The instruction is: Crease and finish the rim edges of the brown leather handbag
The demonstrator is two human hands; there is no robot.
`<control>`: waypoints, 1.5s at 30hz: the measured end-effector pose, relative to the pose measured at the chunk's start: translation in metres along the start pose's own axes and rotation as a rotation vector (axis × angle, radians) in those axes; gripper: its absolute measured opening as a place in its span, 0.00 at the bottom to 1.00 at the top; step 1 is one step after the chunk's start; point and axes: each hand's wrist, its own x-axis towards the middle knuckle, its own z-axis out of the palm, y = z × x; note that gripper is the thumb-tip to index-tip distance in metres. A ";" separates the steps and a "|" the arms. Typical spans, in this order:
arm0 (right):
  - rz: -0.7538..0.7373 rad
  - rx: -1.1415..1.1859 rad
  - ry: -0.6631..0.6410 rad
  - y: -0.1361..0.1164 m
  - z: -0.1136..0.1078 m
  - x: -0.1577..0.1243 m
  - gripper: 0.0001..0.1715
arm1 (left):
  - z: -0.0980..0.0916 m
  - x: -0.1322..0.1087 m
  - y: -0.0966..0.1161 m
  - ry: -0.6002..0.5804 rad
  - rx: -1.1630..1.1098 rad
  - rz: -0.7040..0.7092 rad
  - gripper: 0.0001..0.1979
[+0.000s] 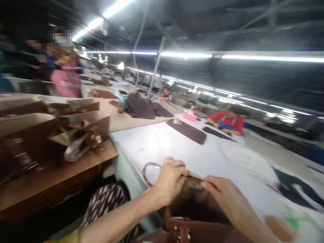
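Observation:
A brown handbag point(202, 229) stands open at the lower middle, its dark brown inside point(196, 197) facing me. My left hand point(169, 180) pinches the bag's far upper edge, fingers curled over it. On the same edge, a little to the right, my right hand point(225, 192) has its thumb and fingers closed. Between the two hands a thin stretch of rim shows. Past my left hand, a narrow looped handle point(148, 168) rests over the white tabletop. Metal fittings show on the near side. The bag's lower part is out of frame.
Several brown bags point(27, 128) crowd a wooden bench point(101, 155) on the left. The white table point(152, 141) carries a dark brown panel point(187, 131) and black pieces. Across it a person in red point(227, 121) bends over work. Another person in a pink apron point(66, 81) stands at far left.

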 end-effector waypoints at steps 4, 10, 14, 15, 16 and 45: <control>0.079 0.148 -0.043 0.010 -0.002 0.002 0.12 | 0.017 0.015 0.000 0.035 0.016 0.043 0.07; 0.079 0.230 -0.062 0.003 -0.009 0.002 0.12 | 0.011 0.014 0.004 0.015 0.041 -0.015 0.06; 0.072 0.234 -0.058 0.006 -0.009 0.001 0.13 | 0.014 0.019 0.006 0.023 0.038 -0.072 0.06; 0.075 0.229 -0.062 0.007 -0.009 0.001 0.13 | 0.015 0.020 0.006 0.029 0.038 -0.080 0.06; 0.078 0.223 -0.066 0.007 -0.009 0.002 0.13 | 0.016 0.021 0.005 0.035 0.037 -0.087 0.07; 0.011 0.133 -0.074 0.004 -0.006 0.015 0.16 | 0.026 0.021 0.007 0.093 0.066 -0.243 0.03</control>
